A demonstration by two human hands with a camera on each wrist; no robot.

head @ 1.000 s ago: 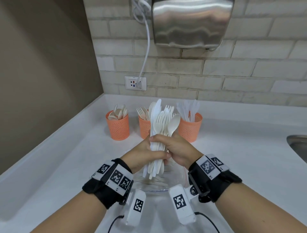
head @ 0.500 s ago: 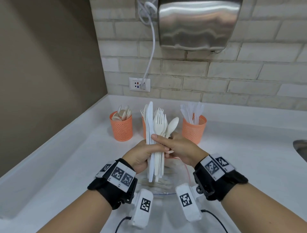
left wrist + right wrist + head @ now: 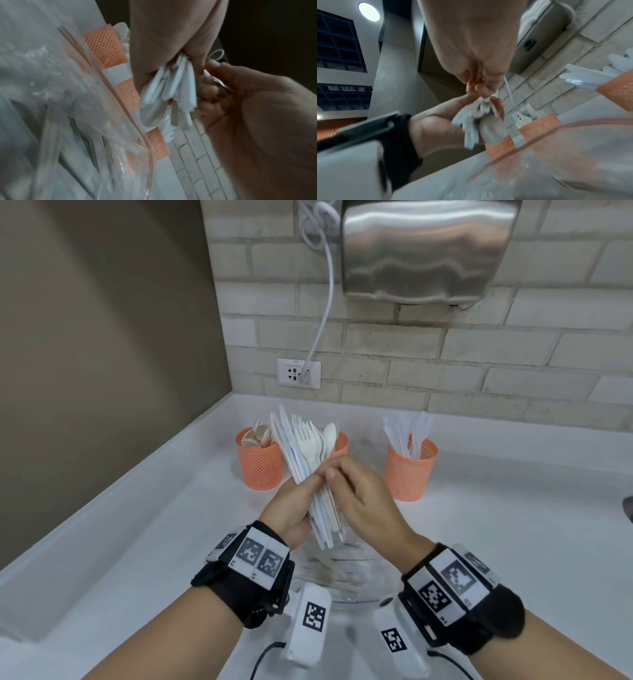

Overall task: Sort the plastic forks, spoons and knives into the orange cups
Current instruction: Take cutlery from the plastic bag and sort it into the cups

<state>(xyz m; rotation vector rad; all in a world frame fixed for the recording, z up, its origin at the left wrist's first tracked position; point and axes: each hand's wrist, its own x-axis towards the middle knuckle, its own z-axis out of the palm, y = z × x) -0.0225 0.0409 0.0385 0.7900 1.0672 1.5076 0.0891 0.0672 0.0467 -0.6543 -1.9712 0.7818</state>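
Note:
My left hand (image 3: 301,494) grips a bundle of white plastic cutlery (image 3: 305,446) by the handles, with the heads up and leaning left. It holds forks, knives and a spoon. My right hand (image 3: 337,474) curls over the bundle from the right, and its fingertips (image 3: 481,92) pinch at the handles. Three orange mesh cups stand behind. The left cup (image 3: 258,463) has spoons and the right cup (image 3: 411,470) has knives. The middle cup (image 3: 340,441) is mostly hidden by the bundle. In the left wrist view the handle ends (image 3: 168,92) stick out below my left hand (image 3: 171,33).
A clear plastic bag (image 3: 335,573) with more cutlery lies on the white counter (image 3: 137,542) under my hands. A brick wall with a socket (image 3: 298,373) and a steel dryer (image 3: 428,251) stands behind. A sink edge (image 3: 628,508) shows at far right.
The bundle has tipped from upright to leaning left. My right hand has slid further over the handles, close against my left fingers.

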